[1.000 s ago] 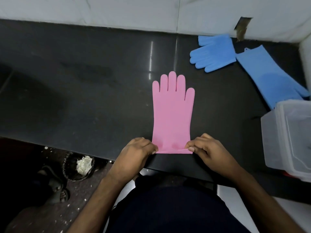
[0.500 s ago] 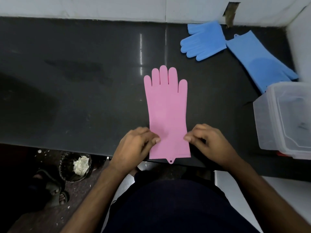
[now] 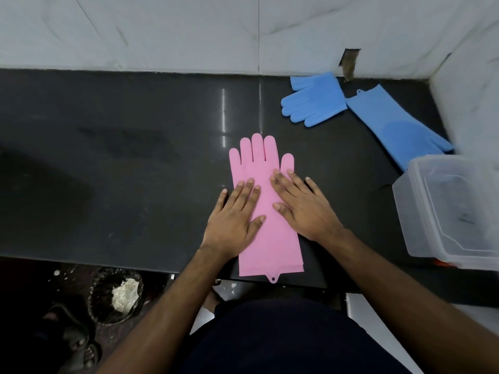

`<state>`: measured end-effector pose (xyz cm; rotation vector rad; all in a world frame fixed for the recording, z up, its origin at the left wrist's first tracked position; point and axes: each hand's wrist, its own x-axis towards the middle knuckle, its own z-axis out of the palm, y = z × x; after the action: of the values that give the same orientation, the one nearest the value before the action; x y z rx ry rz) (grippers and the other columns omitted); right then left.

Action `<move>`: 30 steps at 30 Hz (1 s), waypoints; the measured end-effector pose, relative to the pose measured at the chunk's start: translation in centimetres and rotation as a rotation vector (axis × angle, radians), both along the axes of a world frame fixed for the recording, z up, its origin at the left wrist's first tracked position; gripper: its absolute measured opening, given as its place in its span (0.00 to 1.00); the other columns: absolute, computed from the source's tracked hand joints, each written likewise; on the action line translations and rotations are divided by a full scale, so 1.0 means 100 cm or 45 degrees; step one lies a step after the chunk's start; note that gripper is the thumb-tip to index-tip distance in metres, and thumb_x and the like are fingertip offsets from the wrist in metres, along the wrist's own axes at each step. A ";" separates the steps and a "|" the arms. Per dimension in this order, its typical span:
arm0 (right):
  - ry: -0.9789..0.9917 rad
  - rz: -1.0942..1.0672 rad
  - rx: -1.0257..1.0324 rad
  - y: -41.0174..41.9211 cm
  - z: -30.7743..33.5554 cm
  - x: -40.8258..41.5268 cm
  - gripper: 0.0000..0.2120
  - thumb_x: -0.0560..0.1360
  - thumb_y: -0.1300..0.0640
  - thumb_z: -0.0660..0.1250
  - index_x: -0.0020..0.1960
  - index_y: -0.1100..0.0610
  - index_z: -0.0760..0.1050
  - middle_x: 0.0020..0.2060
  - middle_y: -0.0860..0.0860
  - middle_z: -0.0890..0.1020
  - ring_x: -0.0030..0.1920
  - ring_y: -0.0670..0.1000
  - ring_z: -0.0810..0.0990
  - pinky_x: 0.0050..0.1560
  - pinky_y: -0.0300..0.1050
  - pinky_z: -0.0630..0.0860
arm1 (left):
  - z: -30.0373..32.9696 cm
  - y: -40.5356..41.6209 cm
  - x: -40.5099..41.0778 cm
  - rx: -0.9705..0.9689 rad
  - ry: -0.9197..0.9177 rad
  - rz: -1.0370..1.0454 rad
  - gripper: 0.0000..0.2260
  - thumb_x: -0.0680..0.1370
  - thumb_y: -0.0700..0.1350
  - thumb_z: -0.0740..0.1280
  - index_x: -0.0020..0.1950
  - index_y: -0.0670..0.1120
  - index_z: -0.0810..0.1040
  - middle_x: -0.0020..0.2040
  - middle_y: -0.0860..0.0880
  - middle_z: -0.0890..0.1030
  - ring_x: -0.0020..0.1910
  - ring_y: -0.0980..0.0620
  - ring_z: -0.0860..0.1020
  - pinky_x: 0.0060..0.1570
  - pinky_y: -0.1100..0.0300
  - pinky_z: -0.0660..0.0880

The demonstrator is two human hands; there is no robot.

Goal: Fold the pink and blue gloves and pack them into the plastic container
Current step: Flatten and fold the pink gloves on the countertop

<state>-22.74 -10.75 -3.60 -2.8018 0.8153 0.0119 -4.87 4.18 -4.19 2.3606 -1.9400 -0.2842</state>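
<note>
The task looks to be at its start. The pink glove (image 3: 266, 211) lies flat and unfolded on the dark counter (image 3: 135, 171), fingers pointing away from the person, its cuff with a small hanging tab at the near edge. Whether a second pink glove lies under it cannot be told. Two blue gloves (image 3: 316, 102) lie unfolded near the back wall, right of the pink one and well apart from it; one stretches towards the clear plastic container (image 3: 445, 209), which stands at the counter's right end and, as far as its hazy walls show, holds no gloves. So folding and packing all appear to be left.

Both hands rest palm-down on the pink glove, fingers straight and spread, gripping nothing. The left hand (image 3: 235, 214) covers its left edge and spills onto the counter; the right hand (image 3: 302, 206) presses its right side, fingertips near the base of the glove's fingers. My guess is they are smoothing it before the first fold.
</note>
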 end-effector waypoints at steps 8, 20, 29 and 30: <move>-0.171 -0.246 0.000 0.000 0.015 0.021 0.32 0.85 0.41 0.47 0.84 0.54 0.45 0.83 0.49 0.47 0.83 0.51 0.45 0.80 0.55 0.48 | 0.031 -0.025 0.018 -0.118 -0.081 -0.148 0.31 0.84 0.63 0.52 0.78 0.44 0.69 0.77 0.44 0.70 0.78 0.46 0.66 0.81 0.45 0.54; 0.042 -0.388 0.052 -0.055 -0.003 0.084 0.39 0.82 0.32 0.40 0.83 0.55 0.40 0.83 0.54 0.43 0.83 0.57 0.42 0.80 0.64 0.45 | 0.004 -0.068 0.052 0.016 0.055 0.021 0.33 0.84 0.63 0.44 0.85 0.46 0.45 0.85 0.48 0.45 0.84 0.50 0.44 0.82 0.49 0.46; -0.507 -0.536 0.237 0.013 0.022 0.024 0.27 0.84 0.46 0.59 0.80 0.56 0.61 0.79 0.53 0.60 0.77 0.52 0.63 0.74 0.48 0.63 | 0.031 -0.039 0.028 -0.272 0.274 0.201 0.32 0.86 0.59 0.56 0.84 0.42 0.54 0.85 0.44 0.52 0.84 0.46 0.49 0.81 0.51 0.49; -0.508 -0.513 0.291 0.024 0.020 0.011 0.24 0.84 0.49 0.62 0.77 0.56 0.67 0.76 0.52 0.64 0.74 0.51 0.68 0.72 0.48 0.69 | 0.032 -0.026 0.022 -0.302 0.361 0.234 0.31 0.86 0.58 0.59 0.83 0.42 0.59 0.84 0.43 0.56 0.84 0.45 0.53 0.81 0.50 0.53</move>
<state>-21.63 -8.31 -1.60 -2.2734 1.1644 -0.4703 -2.63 1.56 -1.03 2.1887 -1.5291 -0.3341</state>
